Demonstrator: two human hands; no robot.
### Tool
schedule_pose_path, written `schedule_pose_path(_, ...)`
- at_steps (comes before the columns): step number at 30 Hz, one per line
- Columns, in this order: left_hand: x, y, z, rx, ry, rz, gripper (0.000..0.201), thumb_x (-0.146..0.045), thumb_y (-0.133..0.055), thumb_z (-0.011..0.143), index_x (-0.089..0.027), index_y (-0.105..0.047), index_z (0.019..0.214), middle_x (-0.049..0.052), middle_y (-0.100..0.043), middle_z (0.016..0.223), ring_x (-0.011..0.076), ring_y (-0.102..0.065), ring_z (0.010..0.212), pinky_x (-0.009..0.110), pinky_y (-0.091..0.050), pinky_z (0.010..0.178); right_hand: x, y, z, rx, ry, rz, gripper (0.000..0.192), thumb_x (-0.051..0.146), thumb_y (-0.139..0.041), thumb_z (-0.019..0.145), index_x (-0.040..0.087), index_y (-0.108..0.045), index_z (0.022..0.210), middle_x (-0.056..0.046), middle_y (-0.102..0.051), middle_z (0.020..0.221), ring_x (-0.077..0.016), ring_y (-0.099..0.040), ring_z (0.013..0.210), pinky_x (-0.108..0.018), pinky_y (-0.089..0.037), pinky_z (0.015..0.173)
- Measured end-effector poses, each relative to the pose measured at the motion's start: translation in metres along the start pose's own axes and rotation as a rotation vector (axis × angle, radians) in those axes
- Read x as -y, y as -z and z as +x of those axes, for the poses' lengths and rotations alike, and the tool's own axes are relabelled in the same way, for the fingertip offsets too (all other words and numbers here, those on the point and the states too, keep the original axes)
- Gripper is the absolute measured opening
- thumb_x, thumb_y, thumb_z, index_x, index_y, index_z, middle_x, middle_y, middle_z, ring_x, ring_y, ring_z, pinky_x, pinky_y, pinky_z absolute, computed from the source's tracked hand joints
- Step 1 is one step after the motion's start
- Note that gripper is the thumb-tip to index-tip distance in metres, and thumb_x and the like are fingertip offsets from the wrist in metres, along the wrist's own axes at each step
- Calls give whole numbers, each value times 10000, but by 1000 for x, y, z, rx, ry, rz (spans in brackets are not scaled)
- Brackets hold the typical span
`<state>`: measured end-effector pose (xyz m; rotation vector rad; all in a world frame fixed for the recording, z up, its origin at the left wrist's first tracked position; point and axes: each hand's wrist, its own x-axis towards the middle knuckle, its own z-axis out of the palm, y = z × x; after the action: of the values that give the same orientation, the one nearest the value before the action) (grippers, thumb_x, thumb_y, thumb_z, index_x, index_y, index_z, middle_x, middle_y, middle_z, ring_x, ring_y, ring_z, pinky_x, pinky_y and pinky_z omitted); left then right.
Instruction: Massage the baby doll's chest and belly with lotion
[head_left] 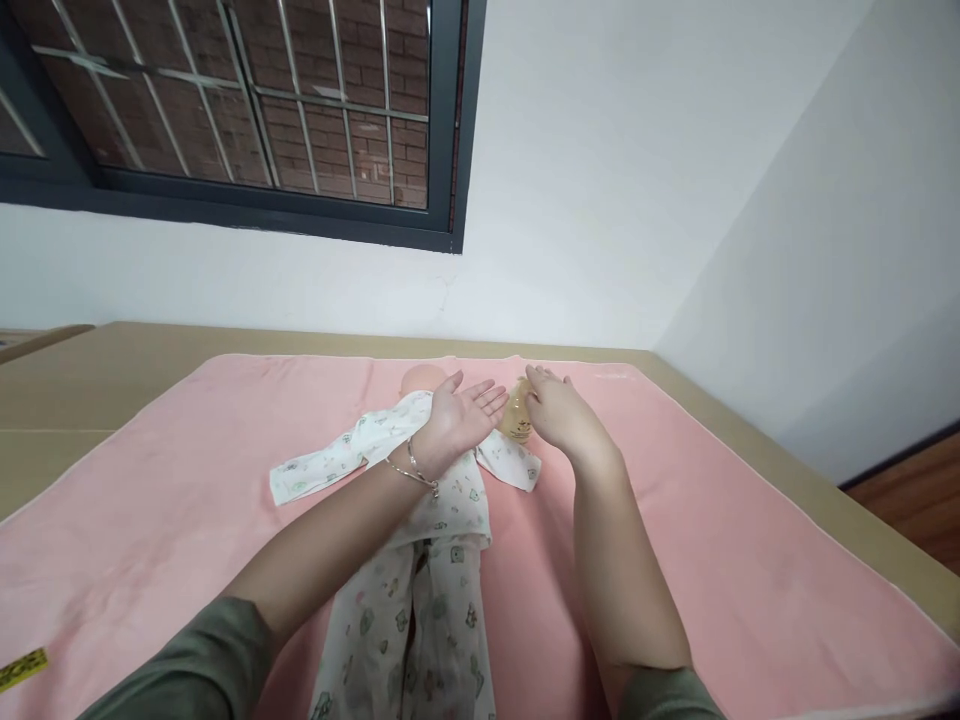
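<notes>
Mid-dressing, I'd say: baby doll [420, 380] lies face-up on pink towel [187, 480] in printed romper [420, 560]. Left hand [461, 415] open flat, palm up, empty. Right hand [559, 410] cups doll's arm [517, 410]; grip unclear. Likely next: feed arm into sleeve.

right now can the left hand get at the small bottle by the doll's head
Probably yes. The left hand lies open, palm up, over the doll, its fingertips just short of the small amber bottle. Nothing lies between them, but the right hand already rests on the bottle's far side.
</notes>
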<state>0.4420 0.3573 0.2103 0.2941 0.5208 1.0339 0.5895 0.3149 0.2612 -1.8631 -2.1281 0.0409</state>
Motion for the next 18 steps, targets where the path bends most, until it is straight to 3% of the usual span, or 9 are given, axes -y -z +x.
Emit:
schedule_pose_path(3, 0, -7, 7, 14, 10, -33, 687, -476, -417, 955, -74, -390, 1512, 240, -476, 1523, 281, -532, 1384, 338, -593, 949, -2, 0, 0, 31, -16, -26, 536, 145, -295, 1009, 25, -405, 1519, -203, -410, 1552, -289, -355, 1470, -487, -207, 1238)
schedule_pose_path(6, -2, -12, 9, 26, -2, -63, 688, -462, -438, 947, -81, -384, 1518, 241, -482, 1515, 290, -547, 1369, 351, -599, 943, -3, -5, 6, 48, 17, -10, 543, 137, -307, 1007, 17, -379, 1532, -199, -346, 1590, -277, -285, 1505, -453, -217, 1239)
schedule_pose_path(11, -3, -17, 15, -3, 1, -61, 672, -461, -411, 960, -71, -405, 1508, 242, -503, 1491, 285, -539, 1376, 329, -605, 917, -4, -23, 23, 129, -34, -68, 593, 107, -340, 994, -82, -265, 1551, -259, -223, 1618, -332, -157, 1537, -468, -230, 1236)
schedule_pose_path(18, -5, -17, 15, -8, 13, -66, 685, -446, -394, 962, -29, -393, 1505, 269, -527, 1454, 263, -605, 1303, 311, -603, 912, 3, -38, 25, 32, -18, -227, 573, 118, -368, 975, -64, -364, 1517, -276, -294, 1588, -352, -254, 1508, -517, -228, 1222)
